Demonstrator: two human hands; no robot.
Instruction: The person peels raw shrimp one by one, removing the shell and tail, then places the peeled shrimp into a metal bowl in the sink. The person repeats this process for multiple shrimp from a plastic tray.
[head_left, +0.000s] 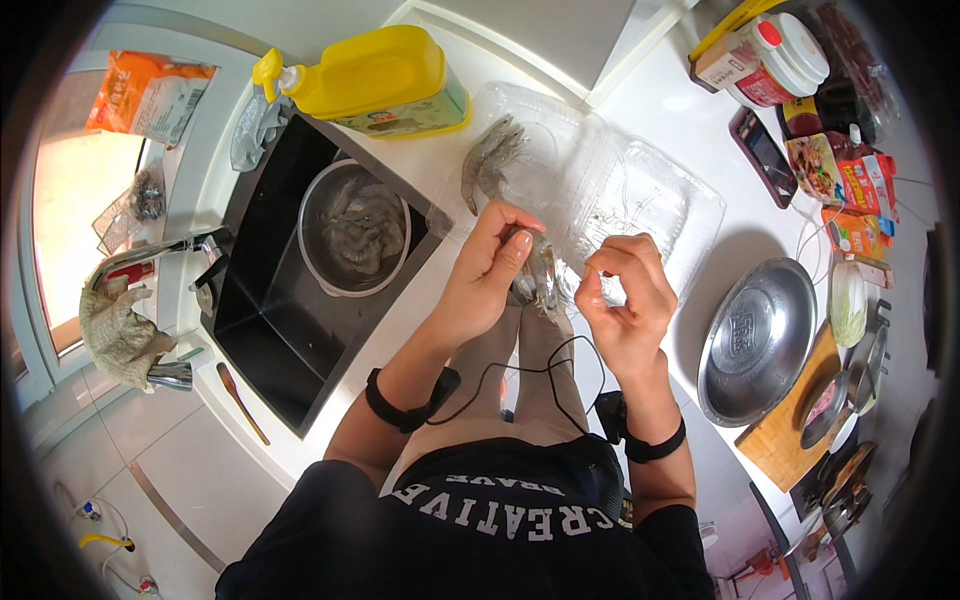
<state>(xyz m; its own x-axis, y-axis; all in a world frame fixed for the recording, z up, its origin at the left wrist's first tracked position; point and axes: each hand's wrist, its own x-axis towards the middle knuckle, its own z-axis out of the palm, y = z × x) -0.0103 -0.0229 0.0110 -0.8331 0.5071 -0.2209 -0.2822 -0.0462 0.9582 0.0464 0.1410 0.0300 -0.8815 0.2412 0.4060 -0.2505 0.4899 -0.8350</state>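
My left hand (484, 289) grips a raw grey shrimp (541, 274) between thumb and fingers, its head and legs turned down and toward the right. Just right of it is my right hand (630, 300), thumb and forefinger pinched together. Whether something thin sits in that pinch is too small to tell. Beyond both hands, a clear plastic clamshell container (675, 199) lies spread on the white counter. A few whole shrimps (491, 161) rest in its left half; thin feeler-like scraps lie in the right half. Several more shrimps (360, 229) fill a metal pot (306, 225) at the left.
The pot stands in a black sink (262, 300) with a cloth-draped faucet (124, 330). A yellow jug (382, 75) stands behind. Rightward are a metal basin (761, 341), a phone (763, 157), food packets (862, 180) and a wooden cutting board (784, 450). A black cable (487, 367) hangs between my wrists.
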